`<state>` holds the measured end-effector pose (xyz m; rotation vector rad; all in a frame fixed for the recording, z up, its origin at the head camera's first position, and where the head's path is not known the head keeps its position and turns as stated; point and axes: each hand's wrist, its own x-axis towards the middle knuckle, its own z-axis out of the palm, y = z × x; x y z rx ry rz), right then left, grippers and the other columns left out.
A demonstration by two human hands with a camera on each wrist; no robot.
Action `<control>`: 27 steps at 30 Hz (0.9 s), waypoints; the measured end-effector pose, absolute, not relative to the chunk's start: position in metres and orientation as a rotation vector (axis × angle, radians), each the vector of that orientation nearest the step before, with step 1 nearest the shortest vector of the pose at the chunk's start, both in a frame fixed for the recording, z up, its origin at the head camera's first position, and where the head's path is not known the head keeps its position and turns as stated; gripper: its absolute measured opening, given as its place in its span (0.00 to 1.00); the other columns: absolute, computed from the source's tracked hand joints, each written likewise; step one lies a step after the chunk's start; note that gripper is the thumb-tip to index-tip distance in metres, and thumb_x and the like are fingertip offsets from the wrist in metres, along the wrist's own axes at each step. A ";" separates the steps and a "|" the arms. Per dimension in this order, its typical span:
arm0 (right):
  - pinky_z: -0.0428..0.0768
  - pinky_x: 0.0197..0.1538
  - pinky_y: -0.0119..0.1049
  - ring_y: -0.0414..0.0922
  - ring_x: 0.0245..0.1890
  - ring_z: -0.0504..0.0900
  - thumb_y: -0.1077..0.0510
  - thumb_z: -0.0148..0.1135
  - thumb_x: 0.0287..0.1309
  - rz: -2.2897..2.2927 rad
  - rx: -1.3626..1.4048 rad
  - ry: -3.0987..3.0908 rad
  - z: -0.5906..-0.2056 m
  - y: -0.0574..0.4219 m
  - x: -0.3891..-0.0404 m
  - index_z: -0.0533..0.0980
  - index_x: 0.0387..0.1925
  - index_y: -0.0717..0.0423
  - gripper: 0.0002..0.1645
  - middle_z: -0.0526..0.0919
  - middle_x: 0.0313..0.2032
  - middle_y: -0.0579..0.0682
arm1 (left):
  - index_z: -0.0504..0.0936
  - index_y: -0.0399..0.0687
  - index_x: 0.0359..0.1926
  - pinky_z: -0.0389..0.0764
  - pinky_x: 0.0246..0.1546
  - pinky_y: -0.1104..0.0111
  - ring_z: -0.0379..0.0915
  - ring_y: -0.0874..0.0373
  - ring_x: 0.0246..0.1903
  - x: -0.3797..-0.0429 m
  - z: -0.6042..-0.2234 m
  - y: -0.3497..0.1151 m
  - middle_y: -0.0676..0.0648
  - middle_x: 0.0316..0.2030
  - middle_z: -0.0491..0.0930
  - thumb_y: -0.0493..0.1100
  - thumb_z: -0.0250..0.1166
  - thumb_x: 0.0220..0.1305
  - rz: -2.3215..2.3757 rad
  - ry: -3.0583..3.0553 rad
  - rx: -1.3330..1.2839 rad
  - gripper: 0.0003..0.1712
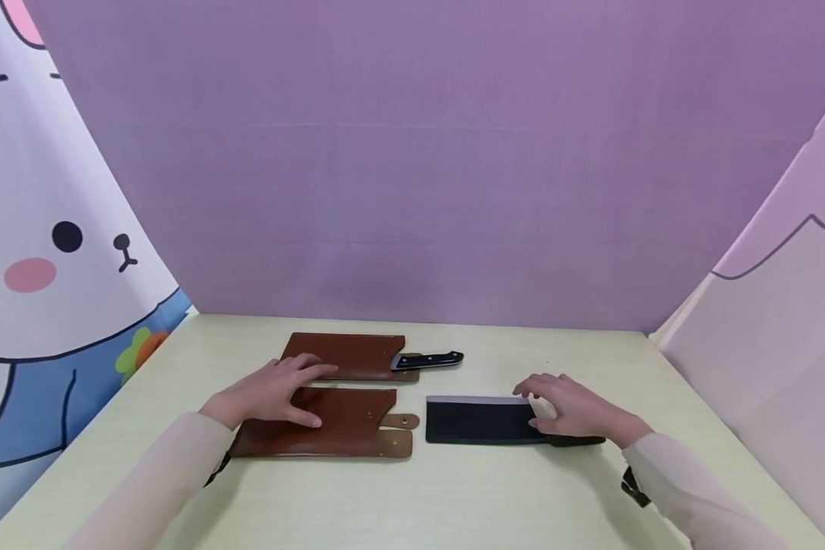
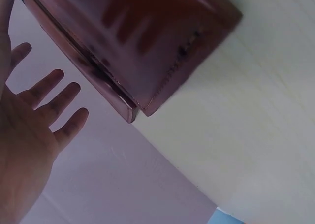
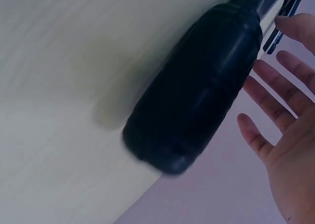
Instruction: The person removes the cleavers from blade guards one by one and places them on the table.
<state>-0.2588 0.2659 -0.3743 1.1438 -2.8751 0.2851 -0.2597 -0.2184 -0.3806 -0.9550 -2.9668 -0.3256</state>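
Note:
My left hand (image 1: 278,391), fingers spread, hovers over a brown leather knife sheath (image 1: 347,424) lying flat with its snap straps toward the right. Glossy leather and a stitched edge show beside the open palm in the left wrist view. Right of the sheath lies a black cleaver (image 1: 477,422), its bare silver edge facing away. Above its handle is my right hand (image 1: 580,409), fingers loosely bent and not wrapped round it. In the right wrist view, the thick black handle (image 3: 197,86) stands out beside the loosely opened fingers.
Behind the front sheath lies a second brown sheath (image 1: 351,351), with a black-handled knife (image 1: 433,360) partly inside it, handle pointing right. A purple cloth wall (image 1: 440,191) rises at the table's back edge. Printed cartoon cloth (image 1: 69,321) hangs on the left.

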 end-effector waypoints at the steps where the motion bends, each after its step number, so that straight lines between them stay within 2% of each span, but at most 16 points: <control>1: 0.69 0.48 0.48 0.45 0.47 0.75 0.53 0.63 0.51 0.282 1.138 -2.881 -0.375 0.262 -0.260 0.72 0.52 0.53 0.24 0.77 0.47 0.46 | 0.62 0.56 0.65 0.63 0.53 0.43 0.63 0.47 0.58 -0.261 -0.381 -0.218 0.43 0.60 0.64 0.68 0.65 0.45 -0.320 -2.965 -0.947 0.48; 9: 0.68 0.50 0.52 0.46 0.50 0.74 0.54 0.62 0.52 0.241 1.138 -2.891 -0.380 0.235 -0.270 0.72 0.52 0.54 0.24 0.76 0.49 0.47 | 0.64 0.57 0.65 0.62 0.53 0.40 0.66 0.45 0.55 -0.272 -0.388 -0.218 0.44 0.58 0.66 0.69 0.64 0.45 -0.291 -2.936 -0.893 0.47; 27: 0.69 0.52 0.49 0.48 0.53 0.73 0.53 0.62 0.53 0.164 1.085 -2.823 -0.379 0.180 -0.292 0.71 0.53 0.53 0.25 0.76 0.51 0.48 | 0.65 0.53 0.64 0.62 0.53 0.40 0.66 0.40 0.54 -0.294 -0.382 -0.203 0.39 0.57 0.68 0.63 0.64 0.51 -0.193 -2.934 -0.822 0.42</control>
